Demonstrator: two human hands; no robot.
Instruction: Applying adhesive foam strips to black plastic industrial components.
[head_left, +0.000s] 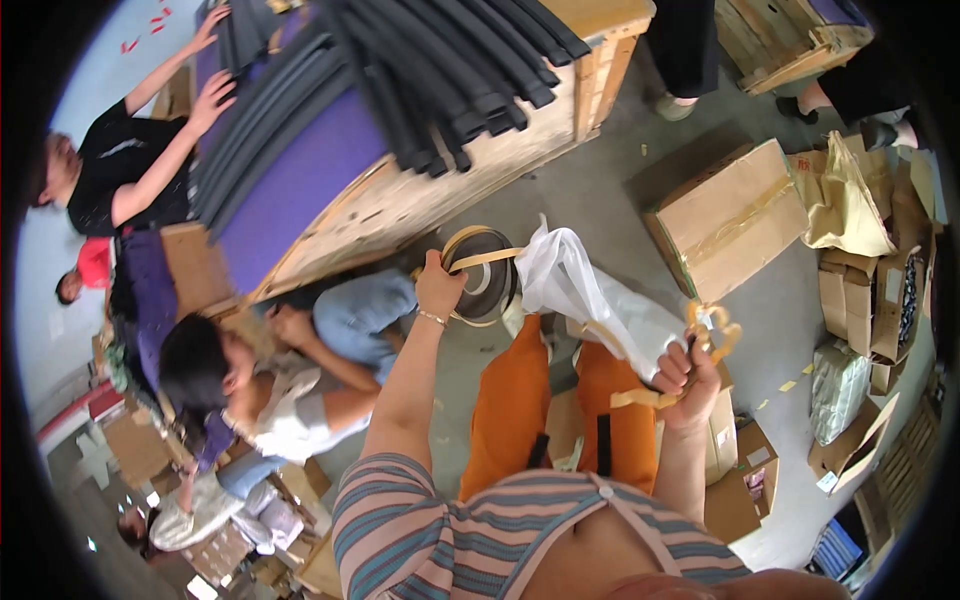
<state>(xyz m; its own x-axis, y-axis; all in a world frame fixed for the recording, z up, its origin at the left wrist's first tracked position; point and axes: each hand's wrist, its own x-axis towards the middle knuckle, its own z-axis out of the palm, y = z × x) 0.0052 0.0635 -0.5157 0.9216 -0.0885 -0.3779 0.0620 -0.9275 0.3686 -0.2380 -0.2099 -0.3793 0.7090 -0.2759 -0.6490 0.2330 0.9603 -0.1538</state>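
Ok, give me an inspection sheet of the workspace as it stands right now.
Surface: grey concrete floor; no bench under the hands.
Job's things: roll of dark strip with tan backing; white plastic bag; crumpled tan backing strip.
Clutter: cardboard boxes, open cartons at the right, tan scraps on the floor.
Hands: left hand grips the roll; right hand holds the crumpled strip and touches the bag.
Cables: nothing seen.
Surroundings: wooden crate stacked with black foam tubes; one person crouches beside it, another reaches over the tubes, others stand behind.
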